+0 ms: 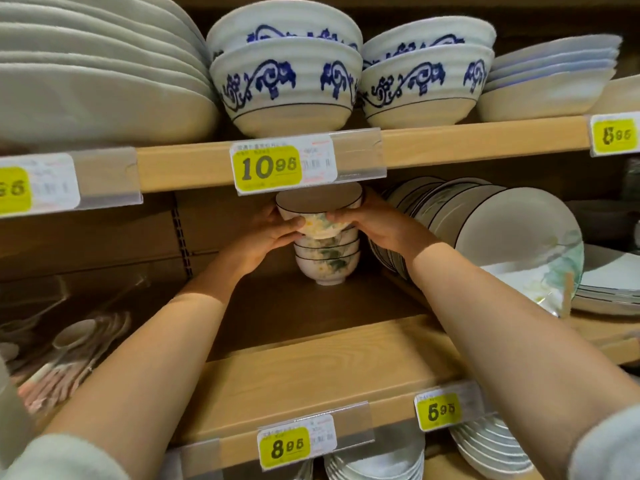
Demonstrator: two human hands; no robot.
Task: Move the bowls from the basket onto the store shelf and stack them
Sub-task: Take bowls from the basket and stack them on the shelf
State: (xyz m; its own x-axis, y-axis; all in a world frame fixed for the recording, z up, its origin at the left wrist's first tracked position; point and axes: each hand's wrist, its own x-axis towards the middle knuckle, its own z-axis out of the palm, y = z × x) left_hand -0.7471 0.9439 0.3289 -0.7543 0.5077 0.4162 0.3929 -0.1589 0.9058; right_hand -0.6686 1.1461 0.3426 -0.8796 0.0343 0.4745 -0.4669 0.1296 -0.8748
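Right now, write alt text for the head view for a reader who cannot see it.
The left hand and right hand hold a floral bowl, tilted toward the camera, over a stack of matching bowls on a wooden shelf, beside leaning plates.

Upper shelf edge (485,143): yellow tag 10 95 (269,167); lower shelf edge (311,393): tag 8 95 (285,447), tag 5 95 (440,410)

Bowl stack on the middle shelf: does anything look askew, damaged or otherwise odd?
Only the top bowl, gripped by the left hand and right hand, is tipped toward the camera, not yet seated level on the stack, which stands upright. No chips or spills visible.
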